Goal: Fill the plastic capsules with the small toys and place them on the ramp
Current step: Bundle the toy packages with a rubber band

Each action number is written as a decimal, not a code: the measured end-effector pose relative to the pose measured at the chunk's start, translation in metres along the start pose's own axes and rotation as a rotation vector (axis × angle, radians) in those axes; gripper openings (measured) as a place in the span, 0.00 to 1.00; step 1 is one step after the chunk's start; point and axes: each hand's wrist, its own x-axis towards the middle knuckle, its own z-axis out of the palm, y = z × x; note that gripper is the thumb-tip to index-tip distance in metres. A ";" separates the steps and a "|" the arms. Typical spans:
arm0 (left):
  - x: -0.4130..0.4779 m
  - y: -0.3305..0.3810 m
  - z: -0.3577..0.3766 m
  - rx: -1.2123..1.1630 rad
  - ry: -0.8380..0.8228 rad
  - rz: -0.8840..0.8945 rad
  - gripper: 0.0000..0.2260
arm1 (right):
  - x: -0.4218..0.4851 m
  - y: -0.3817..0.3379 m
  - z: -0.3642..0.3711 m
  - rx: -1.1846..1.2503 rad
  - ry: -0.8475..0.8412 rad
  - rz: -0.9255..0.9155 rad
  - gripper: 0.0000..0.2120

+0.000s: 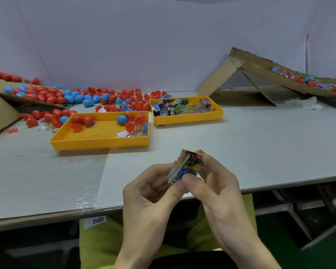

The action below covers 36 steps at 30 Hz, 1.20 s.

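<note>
Both hands meet over the table's front edge around a small bundle of colourful printed cards bound with a rubber band. My left hand grips the bundle from the left, and my right hand pinches it from the right with the thumb on its lower edge. Red and blue plastic capsules lie scattered at the back left. The cardboard ramp rises at the back right, with several filled capsules lying on its slope.
A yellow tray with a perforated floor holds a few capsules, capsule halves and small toys. A second yellow tray behind it holds several printed card packs. A cardboard box stands at the far left. Crumpled plastic lies under the ramp.
</note>
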 end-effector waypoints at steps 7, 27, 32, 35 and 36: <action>-0.002 -0.001 0.002 -0.076 -0.006 -0.019 0.12 | 0.009 -0.010 -0.008 0.037 -0.062 -0.042 0.17; -0.003 0.004 -0.022 0.419 -0.193 0.223 0.09 | 0.017 -0.068 -0.047 -0.663 -0.339 -0.126 0.08; -0.002 0.009 -0.027 0.561 -0.331 0.126 0.12 | 0.016 -0.069 -0.046 -0.737 -0.350 -0.116 0.05; 0.000 0.012 -0.029 0.665 -0.397 0.129 0.26 | 0.014 -0.068 -0.045 -0.738 -0.352 -0.117 0.06; 0.001 0.014 -0.027 0.664 -0.403 0.167 0.30 | 0.013 -0.067 -0.044 -0.734 -0.351 -0.117 0.07</action>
